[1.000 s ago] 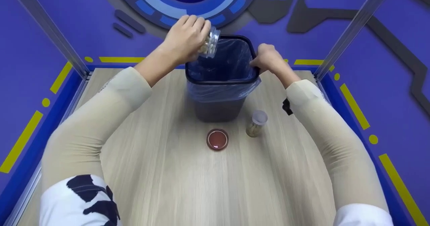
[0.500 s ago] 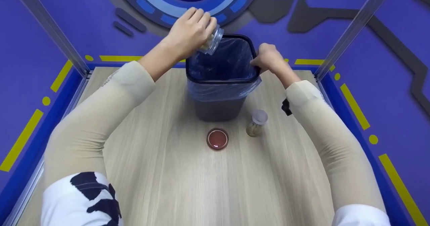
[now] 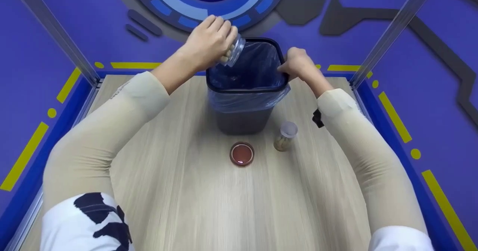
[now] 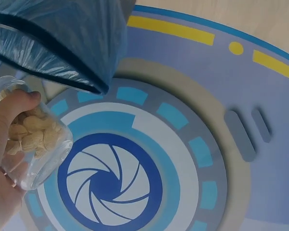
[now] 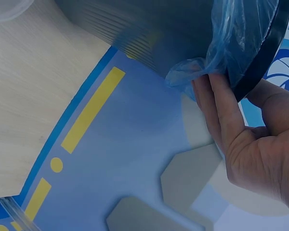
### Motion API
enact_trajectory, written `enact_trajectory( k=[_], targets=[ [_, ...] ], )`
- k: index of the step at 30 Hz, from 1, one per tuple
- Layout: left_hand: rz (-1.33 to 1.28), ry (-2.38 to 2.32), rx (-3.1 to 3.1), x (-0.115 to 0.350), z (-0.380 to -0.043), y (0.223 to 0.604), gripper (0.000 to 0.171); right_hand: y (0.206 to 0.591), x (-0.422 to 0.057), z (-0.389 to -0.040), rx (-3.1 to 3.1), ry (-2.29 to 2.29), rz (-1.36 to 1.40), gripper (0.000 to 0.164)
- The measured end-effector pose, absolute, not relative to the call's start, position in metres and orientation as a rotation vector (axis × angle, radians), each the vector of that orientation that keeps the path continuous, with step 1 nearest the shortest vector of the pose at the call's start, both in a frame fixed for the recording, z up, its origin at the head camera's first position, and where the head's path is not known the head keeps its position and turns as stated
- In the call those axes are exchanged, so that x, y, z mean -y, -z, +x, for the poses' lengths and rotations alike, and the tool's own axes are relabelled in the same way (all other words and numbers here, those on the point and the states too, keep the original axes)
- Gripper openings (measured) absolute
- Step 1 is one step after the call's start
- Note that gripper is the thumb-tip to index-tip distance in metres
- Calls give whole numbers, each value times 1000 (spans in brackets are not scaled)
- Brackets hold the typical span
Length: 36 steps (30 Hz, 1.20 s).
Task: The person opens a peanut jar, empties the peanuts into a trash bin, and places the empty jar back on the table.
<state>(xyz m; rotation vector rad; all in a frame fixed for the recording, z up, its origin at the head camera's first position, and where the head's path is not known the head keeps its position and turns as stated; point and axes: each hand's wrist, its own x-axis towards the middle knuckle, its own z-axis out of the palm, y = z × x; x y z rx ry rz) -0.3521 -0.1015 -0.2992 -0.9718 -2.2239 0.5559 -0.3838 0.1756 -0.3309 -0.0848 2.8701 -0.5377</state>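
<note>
My left hand (image 3: 211, 42) grips a clear jar (image 3: 235, 50), tilted with its mouth over the left rim of a dark trash bin (image 3: 242, 122). Pale brown, nut-like pieces (image 4: 36, 130) lie inside the jar in the left wrist view. A thin bluish plastic bag (image 3: 242, 101) lines the bin and folds over its black rim. On the bin's right side my right hand (image 3: 297, 65) holds the rim; in the right wrist view its fingers press the bag's folded edge from outside while the thumb goes behind the rim.
A reddish-brown round lid (image 3: 242, 154) lies on the wooden table (image 3: 224, 206) in front of the bin. Right of it stands a small clear container (image 3: 283, 139) with a whitish top and pale contents. Blue-purple panels (image 3: 123, 45) enclose the back and sides.
My left hand and the jar rose slightly to the right, then came back down and left. The right hand stays at the bin's rim. Bin, lid and small container have not moved.
</note>
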Motion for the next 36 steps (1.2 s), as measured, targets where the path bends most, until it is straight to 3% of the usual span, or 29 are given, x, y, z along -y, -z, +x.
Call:
enact_trajectory(
  k=[5,10,17,29,36],
  targets=[
    [-993,-581,2218,105,-351,306,47,330,-175,-383,-2856,535,-63,30],
    [-1032,-611,2198,114,-350,309,57,329,-172,-383,-2840,552,-73,29],
    [-985,-676,2111,117,-351,306,36,326,-168,-383,-2842,565,-79,29],
    [-1006,-730,2095,114,-349,298,39,332,-169,-383,-2853,553,-59,32],
    [-1023,-722,2074,106,-349,296,49,330,-175,-379,-2855,553,-50,31]
  ],
)
